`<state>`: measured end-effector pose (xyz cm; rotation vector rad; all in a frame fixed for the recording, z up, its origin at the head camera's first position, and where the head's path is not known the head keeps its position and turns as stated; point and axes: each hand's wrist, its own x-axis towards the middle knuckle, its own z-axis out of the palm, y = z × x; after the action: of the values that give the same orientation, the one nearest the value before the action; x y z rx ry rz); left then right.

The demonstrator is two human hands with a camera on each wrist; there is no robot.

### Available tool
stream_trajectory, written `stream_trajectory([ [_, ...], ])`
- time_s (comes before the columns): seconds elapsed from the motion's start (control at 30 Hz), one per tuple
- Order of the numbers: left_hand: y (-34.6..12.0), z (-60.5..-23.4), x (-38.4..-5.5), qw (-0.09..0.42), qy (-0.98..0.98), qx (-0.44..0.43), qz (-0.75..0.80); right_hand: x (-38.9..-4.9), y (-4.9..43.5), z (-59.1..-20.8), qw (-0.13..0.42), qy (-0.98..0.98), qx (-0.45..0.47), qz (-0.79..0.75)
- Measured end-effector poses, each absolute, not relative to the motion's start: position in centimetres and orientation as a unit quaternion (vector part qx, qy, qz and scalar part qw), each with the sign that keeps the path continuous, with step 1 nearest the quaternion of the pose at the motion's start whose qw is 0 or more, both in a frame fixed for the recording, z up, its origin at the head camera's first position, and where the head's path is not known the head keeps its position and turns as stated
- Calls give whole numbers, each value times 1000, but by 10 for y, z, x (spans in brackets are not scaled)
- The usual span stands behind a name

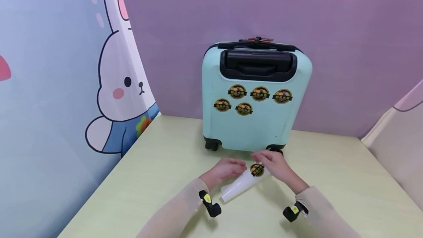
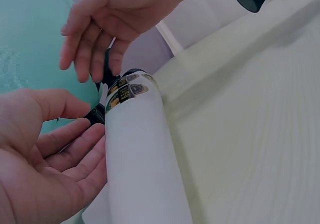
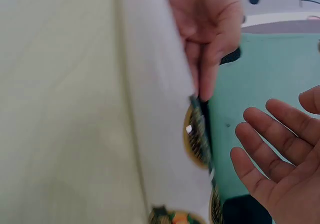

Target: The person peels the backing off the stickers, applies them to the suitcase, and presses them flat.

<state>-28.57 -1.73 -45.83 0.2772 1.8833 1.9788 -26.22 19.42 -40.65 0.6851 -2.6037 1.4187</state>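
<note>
A white rolled sheet of stickers lies slantwise on the table, a round black-and-gold fruit sticker showing near its far end. My left hand is beside the roll; in the left wrist view its loosely extended fingers reach the roll's side. Over the far end is my right hand. The right wrist view shows that hand with its fingers spread and nothing in them. Behind the roll stands an upright mint-green suitcase, with several matching stickers in two rows on its front.
The suitcase rests on black wheels on the pale table, with a black handle near its top. A purple cloth hangs behind it, and a blue rabbit-print cloth covers the left side.
</note>
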Motion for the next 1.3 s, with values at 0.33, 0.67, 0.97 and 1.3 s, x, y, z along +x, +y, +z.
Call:
stream_trajectory([
  [0.33, -12, -461, -284, 185, 710, 90, 673, -251, 215, -422, 119, -880, 264, 377],
  [0.67, -2, -465, -287, 177, 721, 80, 665, -242, 222, -433, 145, -879, 313, 328],
  [0.97, 1, -460, -284, 177, 720, 87, 665, -236, 219, -439, 244, -868, 369, 226],
  [1.3, 5, -447, -278, 173, 709, 96, 677, -227, 218, -432, 348, -847, 375, 145],
])
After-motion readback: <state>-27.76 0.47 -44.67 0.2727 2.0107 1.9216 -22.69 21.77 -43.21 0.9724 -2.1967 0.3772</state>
